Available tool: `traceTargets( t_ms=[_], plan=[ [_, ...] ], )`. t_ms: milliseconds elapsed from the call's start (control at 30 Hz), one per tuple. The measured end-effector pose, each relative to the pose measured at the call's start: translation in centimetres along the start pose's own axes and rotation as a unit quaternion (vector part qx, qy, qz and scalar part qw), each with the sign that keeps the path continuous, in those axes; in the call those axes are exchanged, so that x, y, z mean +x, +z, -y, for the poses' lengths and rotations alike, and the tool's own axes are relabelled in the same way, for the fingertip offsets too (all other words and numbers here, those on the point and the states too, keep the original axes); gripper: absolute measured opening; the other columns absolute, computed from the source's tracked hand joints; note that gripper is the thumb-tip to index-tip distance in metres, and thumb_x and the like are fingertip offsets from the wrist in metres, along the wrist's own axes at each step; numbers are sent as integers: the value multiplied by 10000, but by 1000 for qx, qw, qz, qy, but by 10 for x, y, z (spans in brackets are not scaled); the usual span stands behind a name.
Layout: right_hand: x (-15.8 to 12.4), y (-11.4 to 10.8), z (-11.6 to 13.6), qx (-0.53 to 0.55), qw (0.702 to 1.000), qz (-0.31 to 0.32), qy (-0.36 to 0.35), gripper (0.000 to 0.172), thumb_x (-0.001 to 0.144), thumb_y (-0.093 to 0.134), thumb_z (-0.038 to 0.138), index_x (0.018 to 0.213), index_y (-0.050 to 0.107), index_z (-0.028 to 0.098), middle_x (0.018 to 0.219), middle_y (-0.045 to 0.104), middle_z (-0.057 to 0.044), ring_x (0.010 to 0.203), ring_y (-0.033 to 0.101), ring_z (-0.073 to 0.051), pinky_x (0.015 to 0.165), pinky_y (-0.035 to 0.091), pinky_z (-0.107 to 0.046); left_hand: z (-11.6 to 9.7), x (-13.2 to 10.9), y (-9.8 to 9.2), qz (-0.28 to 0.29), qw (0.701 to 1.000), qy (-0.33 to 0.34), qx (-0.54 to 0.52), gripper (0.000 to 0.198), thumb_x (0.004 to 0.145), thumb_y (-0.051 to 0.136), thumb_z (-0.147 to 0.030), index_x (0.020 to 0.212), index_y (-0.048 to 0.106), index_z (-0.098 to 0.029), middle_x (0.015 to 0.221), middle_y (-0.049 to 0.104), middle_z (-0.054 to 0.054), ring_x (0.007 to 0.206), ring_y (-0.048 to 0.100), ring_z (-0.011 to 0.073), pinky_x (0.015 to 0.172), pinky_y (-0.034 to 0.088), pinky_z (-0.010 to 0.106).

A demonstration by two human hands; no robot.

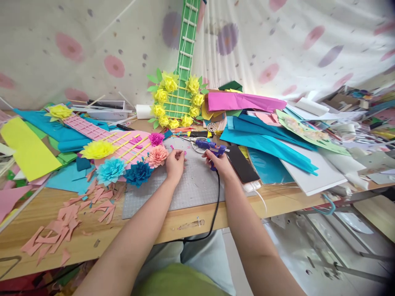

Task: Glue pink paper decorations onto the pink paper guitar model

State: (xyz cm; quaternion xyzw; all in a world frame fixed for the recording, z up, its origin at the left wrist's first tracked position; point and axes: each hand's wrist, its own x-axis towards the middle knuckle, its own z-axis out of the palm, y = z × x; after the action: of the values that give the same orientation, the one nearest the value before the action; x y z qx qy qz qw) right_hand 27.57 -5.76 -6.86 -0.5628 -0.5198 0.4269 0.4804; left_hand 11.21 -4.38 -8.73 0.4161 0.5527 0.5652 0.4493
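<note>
My right hand (218, 163) is wrapped round a blue glue gun (212, 146), whose black cord hangs over the table's front edge. My left hand (175, 165) is closed, fingertips pinched, above the grey cutting mat (197, 189); a tiny pink bit shows at its fingers, too small to name. Just left of it lies a pink paper guitar (123, 144) with yellow strips as strings. Paper flowers trim its lower end: a salmon one (157, 156) beside my left hand, a magenta one (156, 139), a dark blue one (138, 173), a light blue one (111, 170) and a yellow one (98, 149).
A green paper guitar (180, 96) with yellow flowers leans at the back. Right of the glue gun lie a black phone (242, 163) and blue paper (271, 142). Salmon scraps (66, 218) cover the front left; yellow paper (29, 148) lies behind them.
</note>
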Motion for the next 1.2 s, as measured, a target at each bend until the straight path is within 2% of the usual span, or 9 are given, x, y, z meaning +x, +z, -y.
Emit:
traceTargets(
  t_ms=[67, 133, 300, 800, 1200],
  plan=[
    [-5, -8, 4, -10, 999, 52, 6, 447, 677, 634, 610, 671, 610, 164, 572, 576, -14, 458, 452, -89, 439, 337, -238, -2, -1, -1, 0, 1000, -3, 11, 82, 765, 609, -241, 776, 583, -164, 690, 596, 8, 577, 616, 131, 365, 386, 173],
    [-7, -12, 4, -42, 996, 72, 21, 439, 662, 661, 597, 630, 592, 164, 486, 512, 16, 418, 412, -78, 422, 311, -235, -2, -2, -2, -2, 1000, -3, 16, 79, 772, 601, -241, 779, 581, -165, 662, 581, 3, 583, 616, 139, 372, 394, 179],
    [-4, -10, -1, -85, 994, 70, 28, 437, 670, 665, 590, 605, 550, 173, 461, 489, 28, 398, 405, -77, 413, 303, -237, -1, -1, -4, -11, 1000, 3, 0, 75, 774, 596, -236, 785, 568, -167, 672, 569, -4, 581, 610, 136, 382, 413, 189],
    [-7, -7, 7, -86, 994, 63, 34, 404, 633, 697, 564, 597, 523, 200, 496, 517, 20, 403, 409, -86, 396, 294, -245, -4, -5, -6, -16, 1000, -19, -9, 69, 774, 610, -236, 778, 582, -173, 671, 603, 8, 567, 609, 131, 398, 416, 190],
    [-4, -7, -2, -73, 995, 59, 27, 393, 641, 695, 567, 651, 553, 201, 508, 524, 24, 397, 397, -82, 378, 286, -235, 3, -2, -5, -12, 1000, -2, -18, 64, 773, 610, -226, 782, 578, -171, 691, 585, -3, 588, 604, 118, 414, 436, 184]
  ],
)
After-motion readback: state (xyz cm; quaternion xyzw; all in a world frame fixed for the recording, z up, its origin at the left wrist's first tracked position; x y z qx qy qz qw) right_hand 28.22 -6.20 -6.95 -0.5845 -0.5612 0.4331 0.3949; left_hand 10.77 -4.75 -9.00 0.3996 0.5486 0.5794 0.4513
